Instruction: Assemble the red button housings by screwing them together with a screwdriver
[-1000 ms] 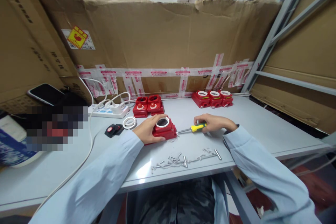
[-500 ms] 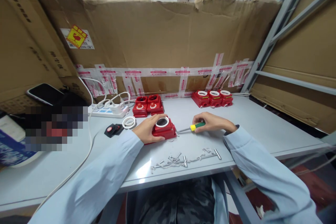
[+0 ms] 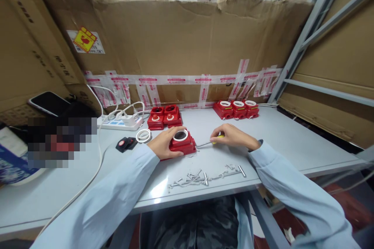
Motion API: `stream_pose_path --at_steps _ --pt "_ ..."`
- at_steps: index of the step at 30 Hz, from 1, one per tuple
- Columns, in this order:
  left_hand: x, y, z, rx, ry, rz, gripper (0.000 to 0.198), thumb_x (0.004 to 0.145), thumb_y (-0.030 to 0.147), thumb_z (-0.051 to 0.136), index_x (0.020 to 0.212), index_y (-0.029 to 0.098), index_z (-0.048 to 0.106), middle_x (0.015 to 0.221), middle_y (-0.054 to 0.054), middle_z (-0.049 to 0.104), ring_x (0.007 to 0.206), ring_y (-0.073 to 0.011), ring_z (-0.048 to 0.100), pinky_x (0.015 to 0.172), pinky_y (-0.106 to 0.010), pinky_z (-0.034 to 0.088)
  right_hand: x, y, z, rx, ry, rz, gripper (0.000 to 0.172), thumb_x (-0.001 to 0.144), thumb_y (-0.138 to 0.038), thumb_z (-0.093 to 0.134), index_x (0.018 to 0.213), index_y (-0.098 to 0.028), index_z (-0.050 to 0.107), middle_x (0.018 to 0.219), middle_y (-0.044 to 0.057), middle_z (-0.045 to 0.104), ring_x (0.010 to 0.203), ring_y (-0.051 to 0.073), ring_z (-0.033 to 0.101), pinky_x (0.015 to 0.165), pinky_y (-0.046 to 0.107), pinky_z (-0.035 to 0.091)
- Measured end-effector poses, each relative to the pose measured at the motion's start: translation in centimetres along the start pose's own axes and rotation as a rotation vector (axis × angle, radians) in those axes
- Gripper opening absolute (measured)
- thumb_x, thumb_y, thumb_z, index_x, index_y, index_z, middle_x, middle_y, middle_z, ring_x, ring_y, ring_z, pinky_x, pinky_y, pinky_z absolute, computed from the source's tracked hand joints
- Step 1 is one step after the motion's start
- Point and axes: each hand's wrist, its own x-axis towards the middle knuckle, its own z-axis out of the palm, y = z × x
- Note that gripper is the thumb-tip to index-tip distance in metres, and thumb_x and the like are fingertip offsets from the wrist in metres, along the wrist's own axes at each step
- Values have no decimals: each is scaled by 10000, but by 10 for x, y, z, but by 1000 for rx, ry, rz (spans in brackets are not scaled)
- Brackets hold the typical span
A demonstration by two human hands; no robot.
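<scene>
My left hand [image 3: 164, 144] is wrapped round a red box-shaped housing [image 3: 187, 146] with a white ring on its top, pressing it to the table. My right hand [image 3: 229, 136] is closed on the handle of a screwdriver [image 3: 204, 145], which is mostly covered by my fingers. The thin shaft points left and its tip meets the right end of the housing; a small fastener there is too small to make out. In front of the housing lie several screws [image 3: 193, 177] and thin metal rods with short crossbars [image 3: 241, 171], with small chains among them.
Two red housings [image 3: 164, 118] without rings stand behind my left hand. Three more with white rings [image 3: 238, 109] sit at the back right. Loose white rings [image 3: 143, 136], black square parts [image 3: 126, 144] and a power strip [image 3: 122, 123] with cables lie to the left. Cardboard [image 3: 175, 42] walls the back.
My right hand has shifted its grip forward over the screwdriver handle, hiding more of it. The left hand and the housing have stayed in place.
</scene>
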Motion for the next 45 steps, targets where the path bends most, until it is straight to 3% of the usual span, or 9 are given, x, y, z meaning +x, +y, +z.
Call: stream_pose_path --at_steps 5,15,21,26,30,32,38,45 --pt "0 2 -1 -6 6 -8 773 681 390 697 1329 194 322 1350 -129 461 1208 -282 482 1018 -412 390 0 0 2 -40 -31 -40 303 703 -422 677 865 -168 718 844 47 692 722 150 569 661 252 381" --pt "0 -1 -1 -7 9 -4 782 678 394 701 1335 207 319 1352 -120 458 1213 -283 480 1021 -416 389 5 4 9 -38 -84 -63 257 707 -322 680 896 -156 626 800 31 629 707 135 528 651 243 379" --pt "-1 2 -3 -4 17 1 785 669 395 710 1333 205 337 1342 -121 476 1190 -291 500 1003 -420 401 2 3 3 -2 -106 -45 197 728 -252 599 878 -141 661 695 10 608 609 110 499 589 225 371" --pt "-3 2 -18 25 182 14 737 671 395 705 1305 222 374 1332 -106 493 1197 -286 493 1004 -435 393 3 -8 4 43 -130 -33 388 816 -476 525 858 -125 686 685 29 636 582 108 488 572 234 359" --pt "-4 -2 -31 82 327 -57 743 679 388 705 1316 227 358 1308 -102 509 1175 -288 508 986 -439 402 4 -20 9 -138 -145 -67 501 846 -576 441 806 -133 671 648 42 613 564 120 457 551 254 310" --pt "-4 -5 -32 116 351 -101 751 676 384 708 1320 226 355 1301 -104 511 1163 -291 515 969 -434 412 8 -28 11 -236 -137 -94 484 852 -576 432 879 -148 656 692 59 622 599 140 482 566 262 308" --pt "-4 -13 -19 184 262 -163 766 670 397 712 1329 237 356 1262 -100 534 1143 -301 523 937 -442 412 33 -50 24 -363 -180 -164 439 844 -456 516 1215 -220 519 850 84 656 746 201 579 648 282 360" --pt "-3 -15 -6 184 115 -167 785 663 419 699 1332 234 332 1267 -109 535 1154 -314 523 896 -448 424 41 -55 31 -401 -248 -200 304 855 -339 492 1125 -233 581 855 77 670 741 199 601 637 277 353"
